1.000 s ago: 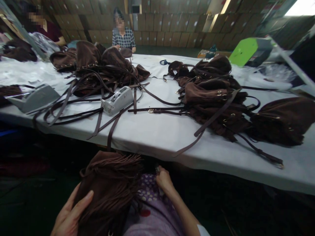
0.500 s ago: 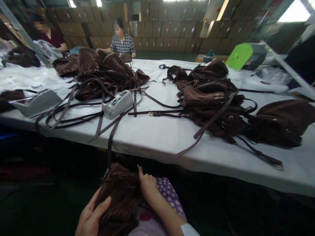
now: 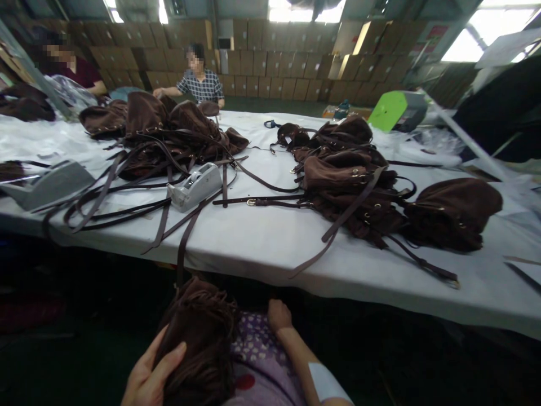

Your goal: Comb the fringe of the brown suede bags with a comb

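Note:
My left hand (image 3: 154,366) is closed on the side of a dark brown fringed bag (image 3: 198,338), thumb on top, over my lap. A long strap (image 3: 182,254) runs from the bag up onto the table. To the right of the bag, apart from it, my right hand (image 3: 279,317) is curled closed just below the table edge. Its fingers face away, so what they hold, if anything, is hidden. Purple patterned cloth (image 3: 257,341) covers my lap between the hand and the bag.
A white-covered table (image 3: 253,237) stands ahead, bearing brown bags (image 3: 147,118) at left, more bags (image 3: 338,180) at right, trailing straps and a grey tape dispenser (image 3: 196,186). Another dispenser (image 3: 54,183) is further left. Two people sit across the table; cartons (image 3: 270,65) are stacked behind.
My right hand has moved right, away from the bag's fringe; the small pale tip at its forefinger no longer shows. My left hand still grips the bag. The camera view has shifted slightly.

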{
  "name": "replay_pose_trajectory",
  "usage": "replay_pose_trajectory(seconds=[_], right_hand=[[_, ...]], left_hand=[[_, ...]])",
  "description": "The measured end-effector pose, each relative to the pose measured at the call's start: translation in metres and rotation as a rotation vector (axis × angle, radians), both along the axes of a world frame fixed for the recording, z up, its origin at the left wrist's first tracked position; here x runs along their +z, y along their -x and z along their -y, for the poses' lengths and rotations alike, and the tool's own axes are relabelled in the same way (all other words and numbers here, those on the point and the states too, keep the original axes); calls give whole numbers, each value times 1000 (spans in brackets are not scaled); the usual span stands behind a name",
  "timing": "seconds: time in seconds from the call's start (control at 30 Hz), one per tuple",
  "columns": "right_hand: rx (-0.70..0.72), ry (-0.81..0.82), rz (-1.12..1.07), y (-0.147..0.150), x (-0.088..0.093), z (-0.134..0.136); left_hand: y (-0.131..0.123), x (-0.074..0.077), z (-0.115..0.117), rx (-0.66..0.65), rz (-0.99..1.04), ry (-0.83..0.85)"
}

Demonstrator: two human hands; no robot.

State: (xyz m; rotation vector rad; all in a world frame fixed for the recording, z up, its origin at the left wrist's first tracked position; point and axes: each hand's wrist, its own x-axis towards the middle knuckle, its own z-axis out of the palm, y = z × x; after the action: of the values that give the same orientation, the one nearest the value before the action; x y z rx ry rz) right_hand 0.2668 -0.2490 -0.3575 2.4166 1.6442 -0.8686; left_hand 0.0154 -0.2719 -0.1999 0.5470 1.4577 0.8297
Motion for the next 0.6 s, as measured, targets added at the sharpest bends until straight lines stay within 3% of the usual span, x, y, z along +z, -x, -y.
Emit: replay_pose_trajectory(seconds=[0.07, 0.17, 0.3, 0.37, 0.4, 0.47, 0.53, 0.6], right_hand=[[-66, 1, -54, -10, 6, -2], [-80, -75, -199, -4, 32, -4], [-42, -316, -413, 43, 79, 3], [55, -489, -474, 72, 90, 9], [128, -527, -463, 84, 89, 11], [221, -423, -369, 98, 75, 15], [174, -237, -269, 94, 50, 17], [54, -127, -232, 72, 25, 16]], left_hand=[[9, 3, -5, 59, -22, 44], [8, 5, -11, 173, -63, 118], [-11, 9, -12, 196, -33, 48], [-18, 10, -10, 199, 2, 22], [-19, 10, -8, 205, 8, 6], [-17, 8, -5, 213, 8, -38], [-8, 6, -2, 190, 6, -51], [3, 4, 0, 175, -15, -16]])
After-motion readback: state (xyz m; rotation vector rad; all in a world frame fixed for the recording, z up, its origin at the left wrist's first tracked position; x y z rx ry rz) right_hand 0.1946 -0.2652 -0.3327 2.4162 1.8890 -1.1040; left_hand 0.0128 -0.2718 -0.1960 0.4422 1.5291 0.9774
